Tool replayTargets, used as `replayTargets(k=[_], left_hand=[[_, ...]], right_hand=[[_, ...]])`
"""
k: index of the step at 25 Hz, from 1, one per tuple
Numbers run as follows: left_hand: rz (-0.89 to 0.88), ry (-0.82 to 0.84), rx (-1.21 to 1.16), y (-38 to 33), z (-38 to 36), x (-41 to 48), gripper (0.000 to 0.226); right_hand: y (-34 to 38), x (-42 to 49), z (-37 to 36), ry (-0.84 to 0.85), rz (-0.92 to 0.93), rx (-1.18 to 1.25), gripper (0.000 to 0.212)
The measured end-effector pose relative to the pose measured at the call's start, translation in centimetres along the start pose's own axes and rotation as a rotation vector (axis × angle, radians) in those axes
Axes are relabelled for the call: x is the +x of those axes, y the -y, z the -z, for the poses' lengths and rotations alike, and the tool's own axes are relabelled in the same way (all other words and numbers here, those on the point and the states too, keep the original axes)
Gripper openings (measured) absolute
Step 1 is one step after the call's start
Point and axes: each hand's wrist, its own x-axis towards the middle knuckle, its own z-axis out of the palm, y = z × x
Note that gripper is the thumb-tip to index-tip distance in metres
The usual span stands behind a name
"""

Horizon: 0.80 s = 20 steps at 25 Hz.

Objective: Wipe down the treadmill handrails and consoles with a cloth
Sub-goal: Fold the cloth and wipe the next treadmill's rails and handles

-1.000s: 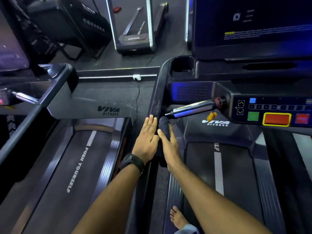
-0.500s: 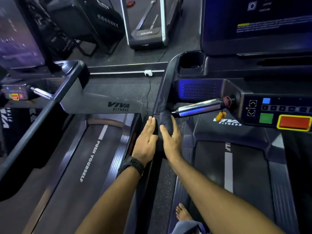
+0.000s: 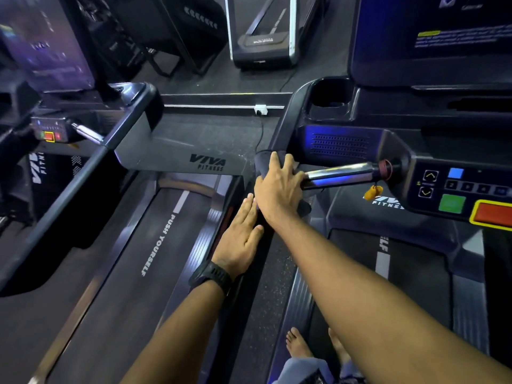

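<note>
R hand: right hand (image 3: 279,187) lies palm down on top of the cloth. Its fingers (image 3: 274,162) are spread & curled over the bunched fabric, gripping it vs. the rail. Thumb points twd the chrome bar's near end.
L hand: left hand (image 3: 242,234) is flat, fingers straight & together, holding nothing. It rests along the left side of the handrail, fingertips just beside the right wrist. Black watch (image 3: 213,275) on the wrist.
Cloth: cloth (image 3: 263,162) is dark & bunched on the handrail at the spot where the chrome bar meets it. It's mostly under the right hand; a bit shows past the fingers, another bit hangs below the palm on the right.
Handrail: handrail (image 3: 281,128) is dark & runs from the cup holder down twd the camera, betw. the two treadmills.
Chrome bar: chrome bar (image 3: 343,174) sticks out sideways from the console twd the rail, w/ a blue reflection. A small orange tag (image 3: 372,192) hangs under its far end.
Console: console (image 3: 415,167) has up/down arrows, a blue square, a row of keys, a green button (image 3: 452,203) & a red button (image 3: 496,214) w/ yellow border.
Above: cup holder (image 3: 329,98) at the rail's top, lit screen (image 3: 432,31) behind it.
Left side: 2nd treadmill's belt (image 3: 133,273) reads "PUSH YOURSELF".
Feet: bare feet (image 3: 297,345) at bottom of view, on the right treadmill.
</note>
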Motion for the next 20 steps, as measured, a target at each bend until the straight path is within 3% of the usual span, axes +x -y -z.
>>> replayTargets(k=[6, 9, 13, 17, 20], left_hand=[[0.024, -0.038, -0.028, -0.4, 0.0, -1.5, 0.064], [0.031, -0.024, -0.015, -0.6, 0.0, -2.2, 0.064], [0.03, -0.006, 0.005, -0.8, -0.1, -3.0, 0.064], [0.011, 0.011, 0.038, -0.7, -0.1, -3.4, 0.064], [0.017, 0.008, 0.028, -0.6, -0.1, -3.4, 0.064]], right_hand=[[-3.2, -4.4, -1.2, -0.042, 0.112, 0.234, 0.059], [-5.9, -6.9, -3.9, -0.03, -0.106, 0.625, 0.053], [-5.5, -7.6, -4.4, 0.024, -0.308, 0.876, 0.052], [-4.9, -7.5, -4.4, 0.028, -0.425, 0.988, 0.051], [-4.5, -9.4, -4.7, -0.02, -0.263, 0.907, 0.053]])
